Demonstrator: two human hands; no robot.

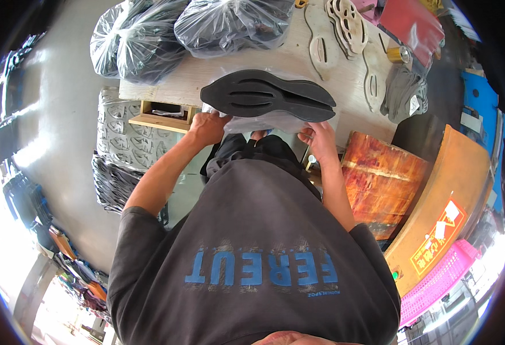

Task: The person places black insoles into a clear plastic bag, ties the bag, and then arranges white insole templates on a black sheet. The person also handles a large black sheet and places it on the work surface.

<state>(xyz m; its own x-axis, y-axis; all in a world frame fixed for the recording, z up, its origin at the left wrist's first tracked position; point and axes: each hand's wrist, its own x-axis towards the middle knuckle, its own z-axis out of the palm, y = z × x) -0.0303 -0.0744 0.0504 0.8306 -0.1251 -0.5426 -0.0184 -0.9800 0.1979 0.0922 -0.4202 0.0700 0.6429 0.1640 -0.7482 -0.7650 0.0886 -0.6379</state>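
A stack of black, slotted, sole-shaped foam pads lies across the near edge of the pale table, its pointed end to the left. Clear plastic bag film shows around and below the pads; how far it wraps them I cannot tell. My left hand is closed on the film at the stack's left end, its fingertips partly hidden. At the right end, my right hand pinches the film's near edge between thumb and fingers.
Filled clear bags of dark pieces sit at the table's far left. Pale templates and a pile of grey pieces lie to the right. An open wooden drawer juts out near my left hand. A reddish-brown board stands right.
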